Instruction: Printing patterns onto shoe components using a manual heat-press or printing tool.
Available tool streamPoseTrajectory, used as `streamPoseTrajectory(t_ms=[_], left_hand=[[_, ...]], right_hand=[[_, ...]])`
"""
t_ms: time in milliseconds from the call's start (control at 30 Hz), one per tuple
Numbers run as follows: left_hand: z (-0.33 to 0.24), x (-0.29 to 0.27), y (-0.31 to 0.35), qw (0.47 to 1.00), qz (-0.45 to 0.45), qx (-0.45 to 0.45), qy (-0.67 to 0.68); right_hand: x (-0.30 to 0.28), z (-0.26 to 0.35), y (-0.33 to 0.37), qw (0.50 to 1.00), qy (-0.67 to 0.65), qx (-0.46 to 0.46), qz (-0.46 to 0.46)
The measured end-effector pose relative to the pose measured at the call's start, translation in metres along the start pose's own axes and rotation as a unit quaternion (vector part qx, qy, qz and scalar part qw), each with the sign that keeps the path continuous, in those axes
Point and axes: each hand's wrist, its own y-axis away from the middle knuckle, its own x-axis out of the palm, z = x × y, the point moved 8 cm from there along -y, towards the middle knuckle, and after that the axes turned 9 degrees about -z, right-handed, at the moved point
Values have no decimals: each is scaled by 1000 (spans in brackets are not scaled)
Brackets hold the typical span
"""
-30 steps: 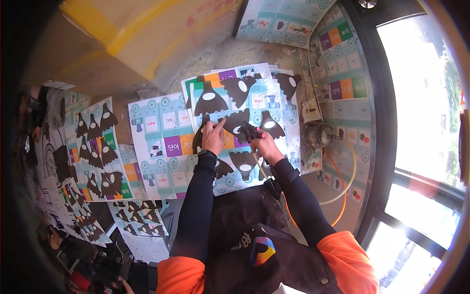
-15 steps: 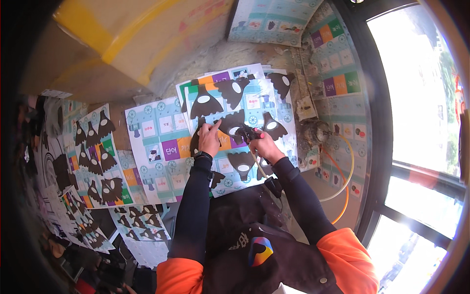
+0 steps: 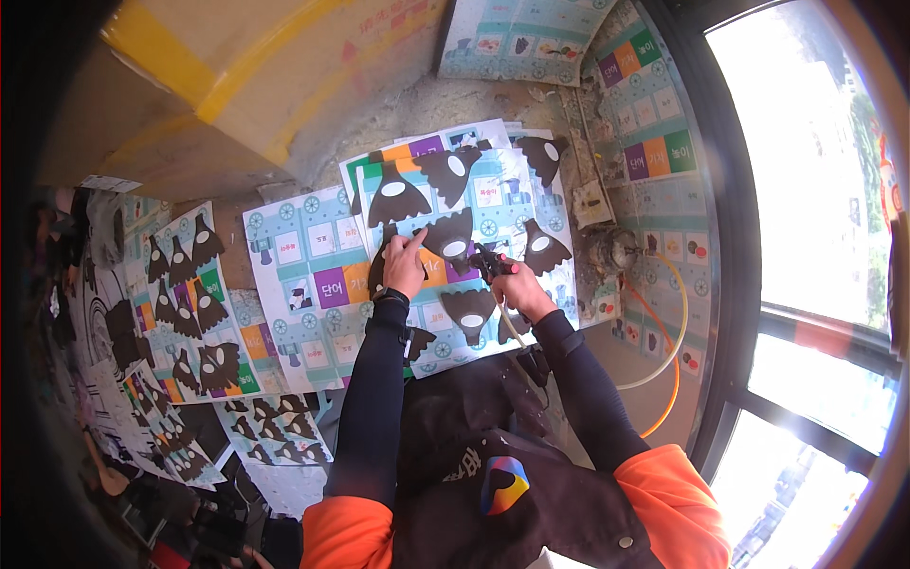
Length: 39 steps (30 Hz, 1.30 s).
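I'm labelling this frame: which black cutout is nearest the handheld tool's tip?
The cutout between the left hand and the tool, just beside its tip; others lie farther off.

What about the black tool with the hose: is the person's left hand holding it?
No, the right hand grips the black tool, while the left hand has a finger at the edge of a dark cutout.

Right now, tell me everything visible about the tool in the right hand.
The tool looks dark and compact, with red parts toward its right side; metal or plastic, I cannot tell. The right hand grips it over the sheet, its front toward the upper left, near a black cutout. A pale hose shows below the hand.
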Motion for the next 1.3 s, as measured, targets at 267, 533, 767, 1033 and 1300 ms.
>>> streamPoseTrajectory(t_ms=[267, 533, 767, 1033, 1300], left_hand=[[0, -22, 8, 991, 15, -28, 129], [25, -64, 40, 986, -122, -49, -104], [36, -62, 39, 989, -111, -63, -69], [52, -59, 34, 998, -4, -67, -11], [59, -64, 13, 992, 92, -45, -68]], right_hand=[[2, -8, 9, 988, -134, 70, 27], [12, -10, 5, 995, -78, 61, 20], [15, -9, 7, 998, -42, 36, -1], [21, 27, 31, 990, -139, 9, 8], [88, 77, 15, 995, -27, -76, 63]])
